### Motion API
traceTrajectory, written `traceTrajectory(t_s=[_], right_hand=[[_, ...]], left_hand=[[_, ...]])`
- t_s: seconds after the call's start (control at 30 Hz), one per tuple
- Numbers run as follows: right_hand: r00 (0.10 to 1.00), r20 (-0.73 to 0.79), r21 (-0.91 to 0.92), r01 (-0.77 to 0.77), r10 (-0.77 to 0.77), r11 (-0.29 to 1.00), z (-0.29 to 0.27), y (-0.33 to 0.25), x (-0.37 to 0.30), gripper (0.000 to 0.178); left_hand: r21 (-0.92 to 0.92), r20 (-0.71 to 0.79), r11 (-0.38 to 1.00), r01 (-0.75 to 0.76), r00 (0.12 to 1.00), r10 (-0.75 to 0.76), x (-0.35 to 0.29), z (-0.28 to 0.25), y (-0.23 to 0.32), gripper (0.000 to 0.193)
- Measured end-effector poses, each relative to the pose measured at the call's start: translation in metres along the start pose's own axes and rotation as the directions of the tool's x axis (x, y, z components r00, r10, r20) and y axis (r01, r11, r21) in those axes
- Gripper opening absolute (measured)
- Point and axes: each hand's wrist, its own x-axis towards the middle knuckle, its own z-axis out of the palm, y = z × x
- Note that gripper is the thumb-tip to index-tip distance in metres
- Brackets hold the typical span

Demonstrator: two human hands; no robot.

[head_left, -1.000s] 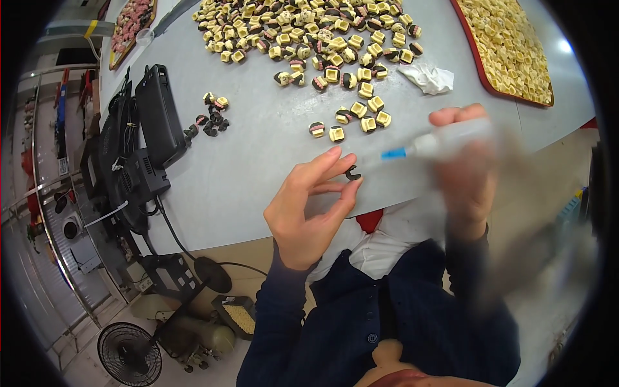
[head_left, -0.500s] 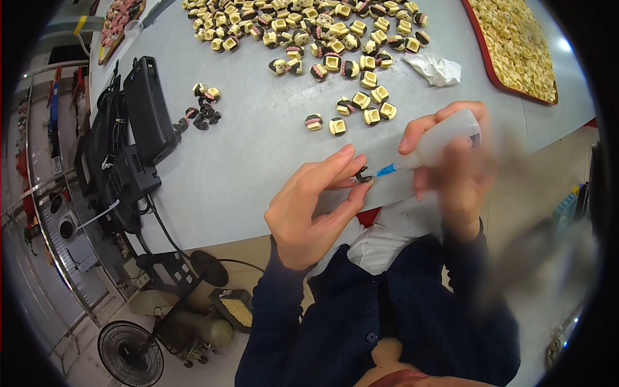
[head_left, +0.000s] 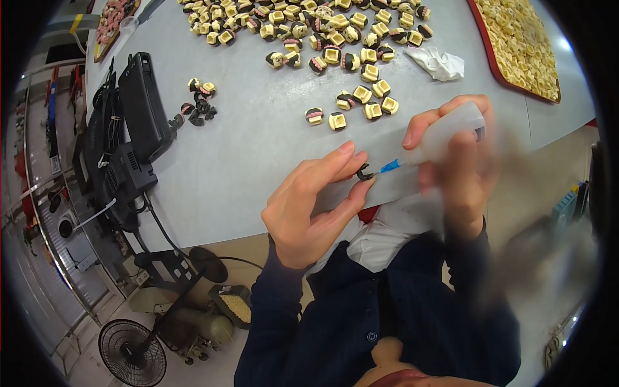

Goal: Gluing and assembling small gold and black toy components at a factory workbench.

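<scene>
Clock directions are taken from the small curved black piece (head_left: 365, 173), item one, located above the near edge of the grey table (head_left: 245, 155) in the fingers of the left hand (head_left: 300, 216). Left hand: at 8 o'clock, thumb and fingertips pinching the piece, apparently by its edges so that the side towards the nozzle stays exposed. Right hand (head_left: 461, 168): at 3 o'clock, partly blurred, fingers wrapped round a translucent squeeze bottle (head_left: 451, 132), which is probably tilted so that its blue nozzle (head_left: 390, 166) points at the piece; whether the tip touches cannot be told. Loose yellow-and-black pieces (head_left: 372, 111): a small group at 12 o'clock, likely kept within easy reach, with a larger pile (head_left: 332, 57) of similar pieces beyond. Crumpled white tissue (head_left: 438, 63): 1 o'clock. Red-rimmed tray (head_left: 488, 45): between 1 and 2, filled with pale yellow pieces, its rim presumably keeping them together. Dark pieces (head_left: 205, 111): small cluster at 10 o'clock, beside a black case (head_left: 143, 106). Standing fan (head_left: 132, 351): 8 o'clock, on the floor. Markings: a dark patch near the bottle's base, illegible; no brand or label readable elsewhere.
</scene>
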Motion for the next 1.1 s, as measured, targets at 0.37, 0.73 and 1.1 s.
traceTrajectory(t_s=[0.37, 0.73, 1.1], right_hand=[[1.000, -0.026, -0.035, 0.015, -0.016, 0.999, 0.003, -0.001, 0.000, 0.034], [0.999, -0.039, -0.028, 0.037, -0.038, 0.999, 0.003, 0.004, 0.002, 0.033], [0.953, -0.075, -0.048, 0.292, -0.295, 0.955, -0.030, 0.004, 0.013, 0.033]], left_hand=[[-0.004, 0.033, 1.000, 0.024, 0.999, -0.024, 0.000, 0.001, 0.002, 0.062], [0.005, 0.024, 1.000, 0.000, 1.000, 0.000, 0.000, -0.001, 0.001, 0.063], [-0.093, 0.001, 0.988, 0.125, 0.992, -0.125, 0.001, -0.003, 0.007, 0.067]])
